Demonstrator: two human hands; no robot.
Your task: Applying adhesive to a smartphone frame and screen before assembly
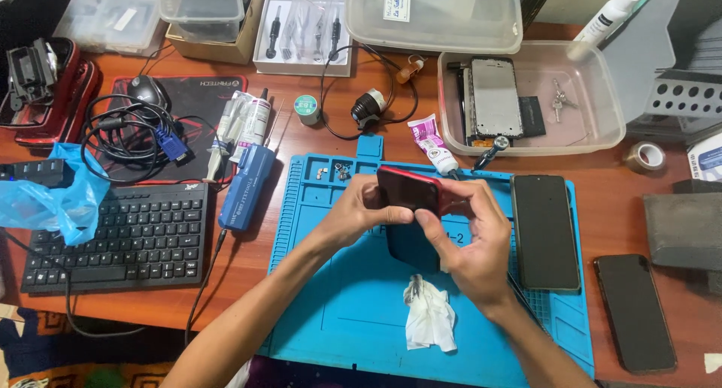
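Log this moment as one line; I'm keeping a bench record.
hands: left hand and right hand both grip red phone | where: above blue mat | nearby: white wipe, black phone

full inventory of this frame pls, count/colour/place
red phone: 1, red, held over mat
repair mat: 1, blue, desk centre
dark phones: 2, black, one on mat's right edge, one on desk right
crumpled tissue: 1, white, on mat
glue tube: 1, pink-white, mat top
keyboard: 1, black, left
mouse: 1, black, on mousepad
plastic tray: 1, clear, upper right, holds phone frame
blue bag: 1, far left
tape roll: 1, brown, right
left hand: grips red phone
right hand: fingers on red phone
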